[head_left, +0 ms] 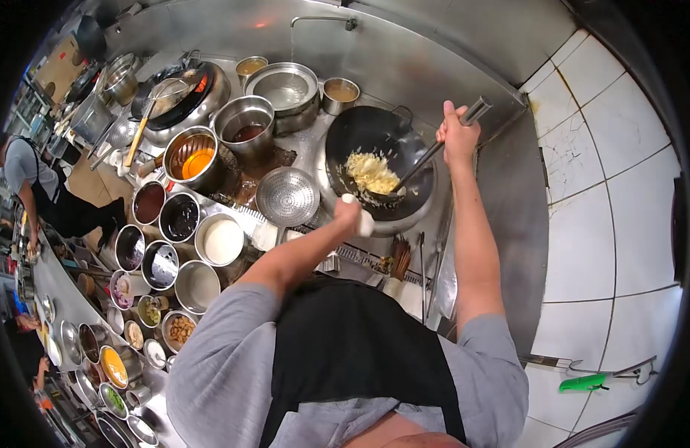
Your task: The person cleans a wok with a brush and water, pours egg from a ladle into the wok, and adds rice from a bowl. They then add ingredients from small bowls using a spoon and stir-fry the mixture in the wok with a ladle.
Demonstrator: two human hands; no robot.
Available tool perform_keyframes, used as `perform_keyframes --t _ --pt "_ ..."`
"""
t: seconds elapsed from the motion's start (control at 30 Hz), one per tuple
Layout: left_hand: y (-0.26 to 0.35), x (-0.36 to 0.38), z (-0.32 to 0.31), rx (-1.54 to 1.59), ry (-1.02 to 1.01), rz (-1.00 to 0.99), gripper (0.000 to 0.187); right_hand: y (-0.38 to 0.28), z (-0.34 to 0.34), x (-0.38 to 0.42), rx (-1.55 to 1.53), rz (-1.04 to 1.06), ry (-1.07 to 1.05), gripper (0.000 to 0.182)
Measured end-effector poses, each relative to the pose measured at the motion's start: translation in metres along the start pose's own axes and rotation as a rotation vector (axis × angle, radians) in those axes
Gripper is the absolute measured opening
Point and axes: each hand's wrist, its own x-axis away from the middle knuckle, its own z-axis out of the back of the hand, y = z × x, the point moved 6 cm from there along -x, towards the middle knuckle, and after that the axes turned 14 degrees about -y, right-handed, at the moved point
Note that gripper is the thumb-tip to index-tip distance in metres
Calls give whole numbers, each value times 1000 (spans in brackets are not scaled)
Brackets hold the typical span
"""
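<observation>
A black wok (360, 134) sits on the stove, with pale yellow, egg-like food and small white grains (371, 172) in it. My left hand (348, 214) is closed at the wok's near rim, gripping it through a folded white cloth (365, 224). My right hand (458, 136) is wrapped round the long metal handle of a wok ladle (427, 157), raised above the wok's right side. The ladle's head lies down in the wok against the food, partly hidden by it.
Left of the wok is a perforated strainer (287, 196). Pots, including one of orange oil (199, 163), and several ingredient containers (219, 239) stand further left. A bamboo brush (399, 257) is near my apron. A metal wall (509, 216) borders the right; a person (42, 179) stands far left.
</observation>
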Motion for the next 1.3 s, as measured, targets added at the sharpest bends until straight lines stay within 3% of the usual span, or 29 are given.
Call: perform_keyframes --t 0.07,0.2,0.27,0.33,0.47,0.53,0.6,0.67,0.73,0.8,0.93,1.03,1.07,1.13,1.2,1.3 --pt "-28 -43 9 -24 -130 56 47 -14 -6 12 -56 42 -91 34" --pt "-21 -37 9 -120 -79 23 50 -19 -2 41 -35 254 -11 30" --pt "-17 -20 5 -127 -76 28 50 22 7 31 -40 151 73 30" --pt "-3 -8 6 -193 -30 3 49 21 6 6 -110 81 -77 32" --pt "5 2 4 -181 -13 -27 46 -18 -19 35 -45 261 -32 38" --pt "14 11 3 -198 -3 9 44 19 -7 29 2 252 -45 37" --pt "3 -1 1 -118 51 -30 44 28 13 -9 24 113 -43 35" --pt "-5 -3 3 -236 102 -3 45 17 25 -22 39 129 21 35" --pt "-11 -12 2 -199 102 -48 47 5 36 -14 -62 267 148 37" --pt "-12 -9 2 -186 62 -63 47 24 35 -1 -71 256 264 38" --pt "-6 -3 1 -242 89 -45 46 28 4 2 -146 95 105 37" --pt "-7 -3 -2 -170 57 -116 46 7 -38 38 72 385 -162 29" --pt "-13 -1 -1 -170 58 -103 46 28 -38 39 5 295 -143 30" --pt "-12 -9 1 -170 46 -83 47 48 11 4 204 220 69 35" --pt "-14 -8 1 -218 75 -57 46 28 50 -28 79 191 173 39" --pt "-7 -4 -2 -231 97 -38 47 5 91 -31 -54 288 278 38"
